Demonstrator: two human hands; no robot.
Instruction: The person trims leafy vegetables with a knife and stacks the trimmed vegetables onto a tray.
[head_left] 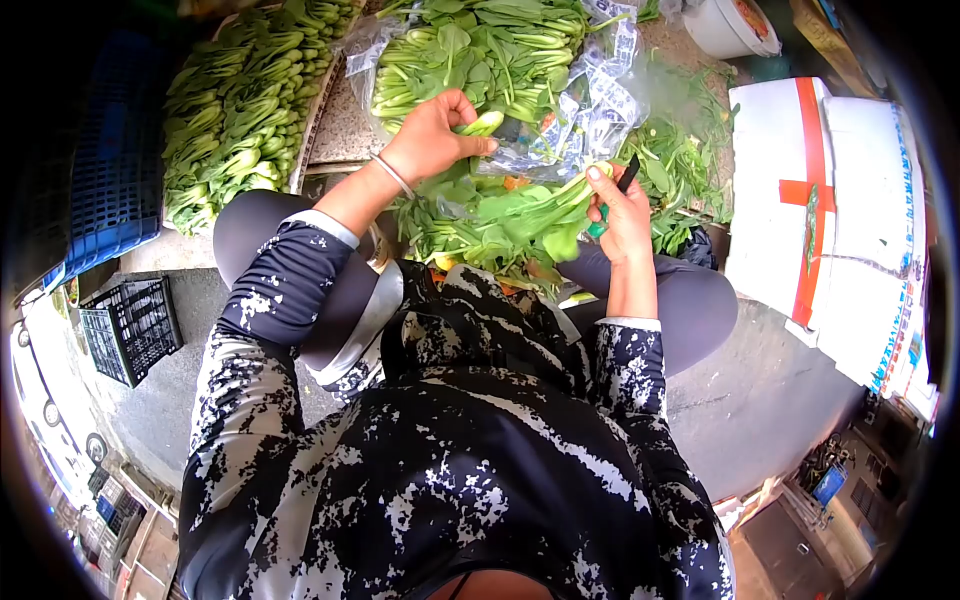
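Observation:
My left hand (pixel 435 140) is closed around a small bok choy (pixel 486 123), whose pale base points right, in front of the heap of bok choy (pixel 480 60) on clear printed plastic. Lower and to the right, my right hand (pixel 622 215) pinches green bok choy leaves (pixel 540 215) by their stalks. The same hand also grips a slim tool with a black end (pixel 629 173) and a green part near the palm; its exact kind is partly hidden by the fingers. Loose leaves (pixel 440 228) lie below, between my knees.
Rows of bok choy (pixel 255 100) are stacked on the left. Leaf scraps (pixel 680 160) and white foam boxes with red tape (pixel 780 200) are to the right. A white bucket (pixel 730 28) stands at the back, a black crate (pixel 130 330) on the ground at left.

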